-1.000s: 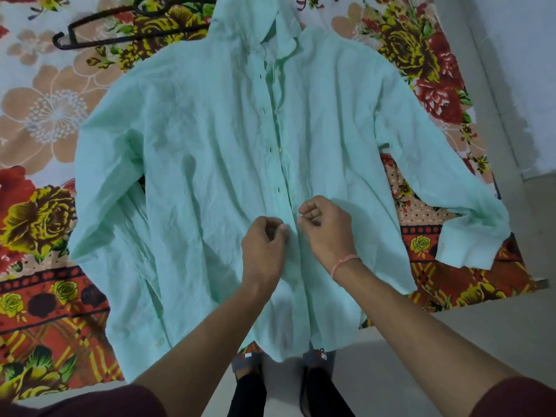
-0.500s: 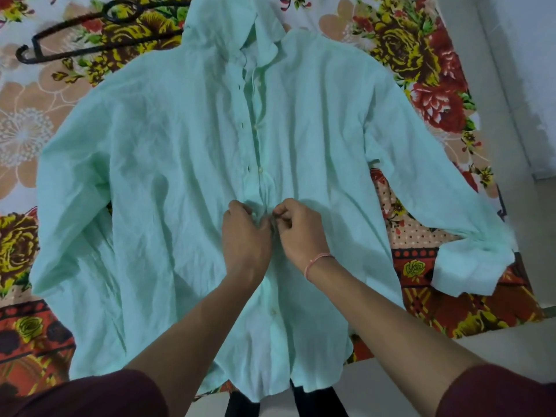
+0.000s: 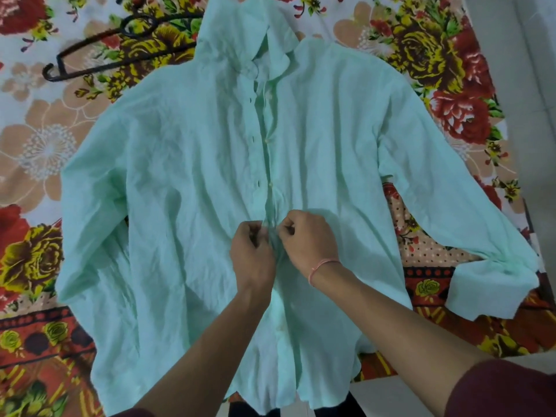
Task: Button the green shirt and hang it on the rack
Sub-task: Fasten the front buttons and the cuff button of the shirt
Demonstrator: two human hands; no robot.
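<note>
So, a button higher on the green shirt (image 3: 168,206) now: left hand (image 3: 252,254) and right hand (image 3: 307,242) each pinch a placket edge (image 3: 271,206), upper buttons (image 3: 270,184) still undone.

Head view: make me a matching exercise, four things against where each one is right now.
1 pale green wrinkled shirt
2 black plastic hanger
3 thin pink wrist band
4 left hand

A around the wrist of the right hand
B pinching the shirt's front edge
C spread front-up on the floral bedsheet
D lying at the frame's upper left

Pairs: 1-C, 2-D, 3-A, 4-B
</note>
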